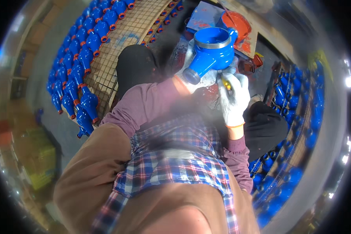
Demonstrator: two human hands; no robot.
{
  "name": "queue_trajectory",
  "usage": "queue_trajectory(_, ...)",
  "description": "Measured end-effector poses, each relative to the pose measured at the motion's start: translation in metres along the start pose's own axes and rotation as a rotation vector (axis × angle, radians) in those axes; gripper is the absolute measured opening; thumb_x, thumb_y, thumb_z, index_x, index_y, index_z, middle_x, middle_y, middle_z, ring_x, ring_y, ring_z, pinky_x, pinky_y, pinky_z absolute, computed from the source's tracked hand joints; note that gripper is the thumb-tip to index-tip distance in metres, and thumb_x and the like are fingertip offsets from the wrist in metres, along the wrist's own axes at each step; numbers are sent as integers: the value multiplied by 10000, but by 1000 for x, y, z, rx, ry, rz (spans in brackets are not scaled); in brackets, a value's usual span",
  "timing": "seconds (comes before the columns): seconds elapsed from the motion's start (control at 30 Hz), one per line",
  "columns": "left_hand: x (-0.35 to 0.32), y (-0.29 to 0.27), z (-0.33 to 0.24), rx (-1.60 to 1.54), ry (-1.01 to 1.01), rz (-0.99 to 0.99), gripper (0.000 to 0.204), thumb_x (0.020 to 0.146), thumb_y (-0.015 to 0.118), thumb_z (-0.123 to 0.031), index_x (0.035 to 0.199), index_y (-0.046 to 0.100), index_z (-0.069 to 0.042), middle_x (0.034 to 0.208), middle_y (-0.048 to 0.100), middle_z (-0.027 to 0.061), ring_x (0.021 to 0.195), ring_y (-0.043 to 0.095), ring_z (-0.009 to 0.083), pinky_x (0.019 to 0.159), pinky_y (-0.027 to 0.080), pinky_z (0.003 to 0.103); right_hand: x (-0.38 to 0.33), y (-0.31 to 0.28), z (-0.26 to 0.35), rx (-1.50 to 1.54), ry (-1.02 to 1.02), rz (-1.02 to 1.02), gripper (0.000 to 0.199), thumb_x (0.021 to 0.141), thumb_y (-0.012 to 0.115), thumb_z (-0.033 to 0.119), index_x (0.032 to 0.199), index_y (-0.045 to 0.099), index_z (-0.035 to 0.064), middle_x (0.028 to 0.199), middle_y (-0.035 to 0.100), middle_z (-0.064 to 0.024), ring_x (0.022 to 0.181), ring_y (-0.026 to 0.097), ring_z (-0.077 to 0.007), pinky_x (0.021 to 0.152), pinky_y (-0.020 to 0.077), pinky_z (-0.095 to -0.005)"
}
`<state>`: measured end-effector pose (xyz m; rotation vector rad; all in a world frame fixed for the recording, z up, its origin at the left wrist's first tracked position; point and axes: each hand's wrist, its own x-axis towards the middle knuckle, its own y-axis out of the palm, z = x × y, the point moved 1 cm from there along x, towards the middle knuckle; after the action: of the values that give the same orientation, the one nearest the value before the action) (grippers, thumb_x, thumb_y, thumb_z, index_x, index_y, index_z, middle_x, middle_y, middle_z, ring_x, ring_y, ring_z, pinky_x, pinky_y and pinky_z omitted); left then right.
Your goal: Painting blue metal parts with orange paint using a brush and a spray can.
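Blue valve body (211,52) sits up in front of my chest, held above my lap, its wide threaded mouth facing up w/ a bare metal ring, and a capped spout angled down-left. My left hand (191,76), in a paint-stained white glove, cups it from underneath, fingers wrapped round the body. My right hand (234,95), also white-gloved w/ an orange cuff, is just beside the casting's lower right side, fingers curled shut on a small yellow-handled tool (225,82); can't tell what kind, tip is hidden. Both forearms in maroon sleeves, plaid shirt below.

Behind the casting, approx touching in view, an orange-red paint tub (238,22) rests on a paint-smeared board (204,16). To my left, a wire rack (123,37) carries rows of blue painted castings w/ orange caps (78,70), lying side by side. To my right, a second rack holds more blue castings (298,101), blurred near the rim.
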<state>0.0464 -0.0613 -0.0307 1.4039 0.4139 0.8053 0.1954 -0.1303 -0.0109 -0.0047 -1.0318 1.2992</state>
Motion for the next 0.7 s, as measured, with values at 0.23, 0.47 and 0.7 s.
queue_trajectory(0.23,-4,25,-4,336,48,-340,912,871,400,-760,1440,413,-48,1346,517,295,1132,583,493,768,599,536,6,-55,8,-249,-144,-241,208,808,724,25,1005,683,76,877,644,-90,696,614,-229,638,494,-333)
queue_trajectory(0.47,-39,30,-10,949,155,-639,453,1036,454,-375,1343,519,-49,1257,624,101,1101,634,202,986,524,352,1,-89,-54,733,851,-574,217,982,605,192,1099,619,9,835,573,-20,677,541,-66,573,430,-200)
queue_trajectory(0.7,-63,26,-14,1304,-45,-545,451,1009,527,-263,1380,480,-12,1309,588,122,1182,590,212,1027,492,369,-14,-112,-82,1368,1027,-491,275,1003,587,224,1183,581,16,908,631,-68,674,590,-129,573,508,-244)
